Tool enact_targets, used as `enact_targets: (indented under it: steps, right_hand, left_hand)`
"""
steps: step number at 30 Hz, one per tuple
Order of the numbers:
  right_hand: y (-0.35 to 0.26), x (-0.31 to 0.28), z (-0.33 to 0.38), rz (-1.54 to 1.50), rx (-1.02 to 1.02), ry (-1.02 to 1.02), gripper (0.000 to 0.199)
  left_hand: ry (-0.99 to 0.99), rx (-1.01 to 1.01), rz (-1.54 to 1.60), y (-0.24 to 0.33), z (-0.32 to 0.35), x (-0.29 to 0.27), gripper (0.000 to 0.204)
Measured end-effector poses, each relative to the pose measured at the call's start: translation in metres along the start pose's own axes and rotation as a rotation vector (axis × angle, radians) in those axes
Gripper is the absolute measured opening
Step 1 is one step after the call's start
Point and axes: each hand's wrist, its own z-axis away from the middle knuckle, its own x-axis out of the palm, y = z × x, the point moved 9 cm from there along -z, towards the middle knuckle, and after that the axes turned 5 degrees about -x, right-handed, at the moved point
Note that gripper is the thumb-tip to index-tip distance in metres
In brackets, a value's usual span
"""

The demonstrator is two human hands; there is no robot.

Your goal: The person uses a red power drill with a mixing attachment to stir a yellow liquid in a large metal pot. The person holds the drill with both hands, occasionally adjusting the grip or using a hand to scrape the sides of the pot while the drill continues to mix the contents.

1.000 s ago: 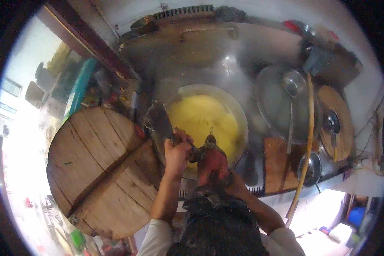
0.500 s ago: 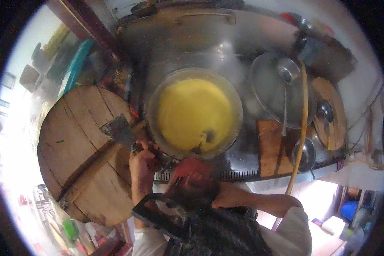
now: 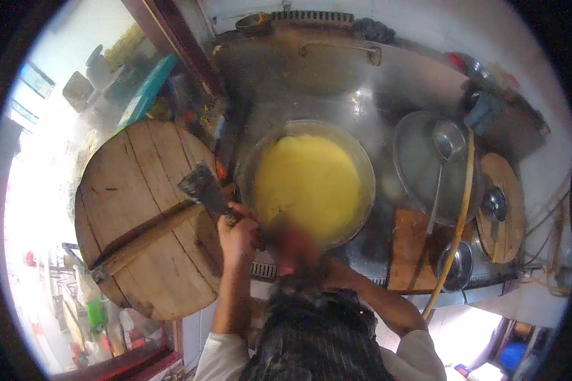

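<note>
My left hand is closed around the handle of a scraper. Its broad, stained metal blade points up and left over a round wooden lid. In the middle stands a large round metal pot with a thick, smooth yellow mixture inside. A blurred red and dark shape covers part of the pot's front rim; its kind cannot be made out. My right hand is just behind that shape, near the counter's front edge. Its fingers are hidden, so its grip does not show.
On the right, a ladle rests in a wide metal basin. A long yellow pole slants past it. A wooden board, a small pan and another round wooden lid lie nearby on the steel counter.
The view has shifted, placing the pot and lid farther right. A dark swirl near the mixture's front no longer shows, and the red shape now overlaps the rim. The scraper remains in my left hand.
</note>
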Motion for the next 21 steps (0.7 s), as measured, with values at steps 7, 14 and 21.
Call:
enact_targets:
  steps: [7,14,21]
  right_hand:
    - [0.08,-0.002,0.045,-0.52,0.158,-0.072,0.068]
    - [0.051,0.029,0.086,-1.329,0.546,0.221,0.042]
    - [0.056,0.016,0.045,-0.175,0.136,0.048,0.053]
  left_hand:
    - [-0.018,0.138,-0.028,-0.034,0.022,0.028,0.028]
    - [-0.014,-0.072,0.116,-0.018,0.05,0.035,0.026]
    - [0.025,0.016,0.057,0.014,0.022,0.021,0.023]
